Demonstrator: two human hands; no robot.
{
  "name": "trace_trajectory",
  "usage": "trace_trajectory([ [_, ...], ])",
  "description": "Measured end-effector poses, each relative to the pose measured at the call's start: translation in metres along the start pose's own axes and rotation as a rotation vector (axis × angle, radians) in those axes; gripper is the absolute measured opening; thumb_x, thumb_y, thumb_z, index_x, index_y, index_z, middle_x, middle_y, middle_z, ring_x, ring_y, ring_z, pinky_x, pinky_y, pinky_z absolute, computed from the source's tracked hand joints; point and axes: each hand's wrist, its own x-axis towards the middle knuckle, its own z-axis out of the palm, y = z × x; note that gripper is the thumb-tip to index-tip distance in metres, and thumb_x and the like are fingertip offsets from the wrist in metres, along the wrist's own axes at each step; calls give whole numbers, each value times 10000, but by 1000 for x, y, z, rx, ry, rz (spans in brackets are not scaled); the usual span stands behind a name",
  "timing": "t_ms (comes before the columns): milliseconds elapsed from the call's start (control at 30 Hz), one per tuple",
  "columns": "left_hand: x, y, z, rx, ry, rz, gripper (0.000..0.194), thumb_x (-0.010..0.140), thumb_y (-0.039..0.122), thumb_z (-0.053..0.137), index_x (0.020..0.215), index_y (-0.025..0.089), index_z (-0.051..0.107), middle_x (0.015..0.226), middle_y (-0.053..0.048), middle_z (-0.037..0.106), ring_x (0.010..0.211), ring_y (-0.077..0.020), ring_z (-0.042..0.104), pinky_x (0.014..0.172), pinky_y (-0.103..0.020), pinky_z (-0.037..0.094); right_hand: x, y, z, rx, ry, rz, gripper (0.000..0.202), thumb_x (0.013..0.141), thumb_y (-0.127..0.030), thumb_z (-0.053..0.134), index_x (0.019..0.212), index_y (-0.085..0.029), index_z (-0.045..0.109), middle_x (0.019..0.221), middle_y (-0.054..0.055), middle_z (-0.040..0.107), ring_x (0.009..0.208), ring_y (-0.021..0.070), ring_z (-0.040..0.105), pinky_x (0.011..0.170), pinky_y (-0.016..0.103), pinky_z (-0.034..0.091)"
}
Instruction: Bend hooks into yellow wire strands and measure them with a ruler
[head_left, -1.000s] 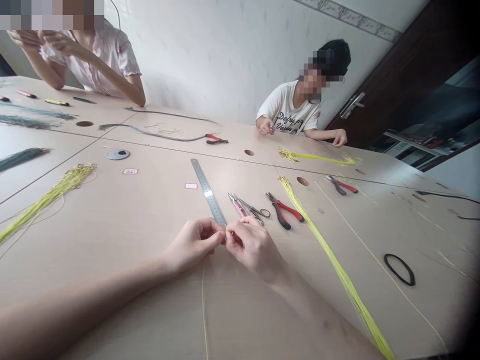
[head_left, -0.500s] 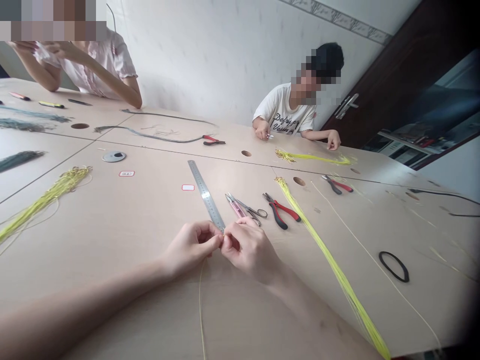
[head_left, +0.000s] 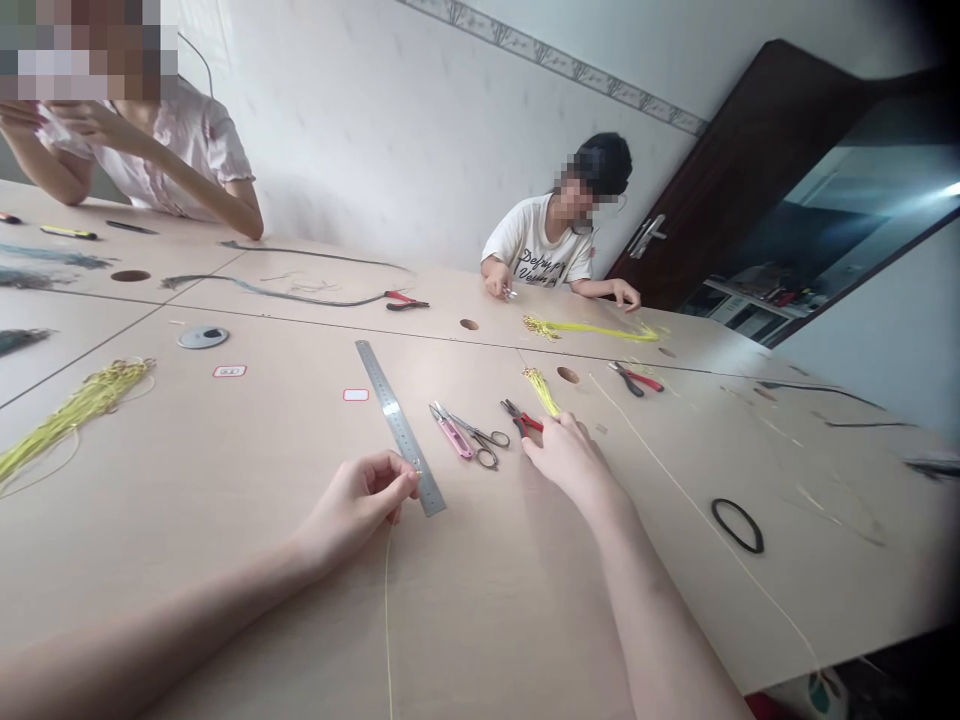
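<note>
My left hand [head_left: 369, 500] is closed in a pinch near the ruler's lower end. Between its fingertips is the end of a thin yellow cord [head_left: 388, 620], with a tiny metal piece at the tip. The cord hangs down towards the table's front. Farther right, my right hand [head_left: 576, 462] closes over the handles of red and black pliers [head_left: 516, 412]. The pliers lie on the table with their jaws showing; the handle ends are hidden under my hand. A steel ruler [head_left: 391, 412], pink thread snips [head_left: 452, 432] and small scissors [head_left: 480, 436] lie between my hands.
Yellow cord bundles [head_left: 541, 388] lie beyond my right hand and at left [head_left: 82, 405]. A second pair of pliers [head_left: 636, 378], a black ring [head_left: 737, 526] and a grey disc [head_left: 202, 337] rest on the table. Two people sit across, one in a white shirt [head_left: 529, 240].
My right hand has left the cord end and moved right onto the pliers. My left hand keeps its pinch. The view has shifted to the right.
</note>
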Motion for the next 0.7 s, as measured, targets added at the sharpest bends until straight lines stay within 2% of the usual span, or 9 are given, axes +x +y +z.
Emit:
trace_trajectory([
  [133, 0, 1, 0, 2, -1, 0, 289, 810, 429, 485, 697, 169, 544, 601, 38, 510, 522, -102, 443, 533, -227, 331, -1, -4, 4, -52, -52, -1, 266, 880, -336, 519, 1054, -140, 561, 1104, 77, 568, 993, 199, 556, 833, 400, 468],
  [700, 4, -7, 2, -33, 13, 37, 410, 769, 558, 488, 672, 161, 517, 611, 27, 491, 501, -108, 412, 513, -235, 300, 3, -7, 16, -10, 25, -5, 313, 882, -318, 525, 1151, -158, 524, 1162, 87, 549, 1029, 213, 551, 854, 418, 472],
])
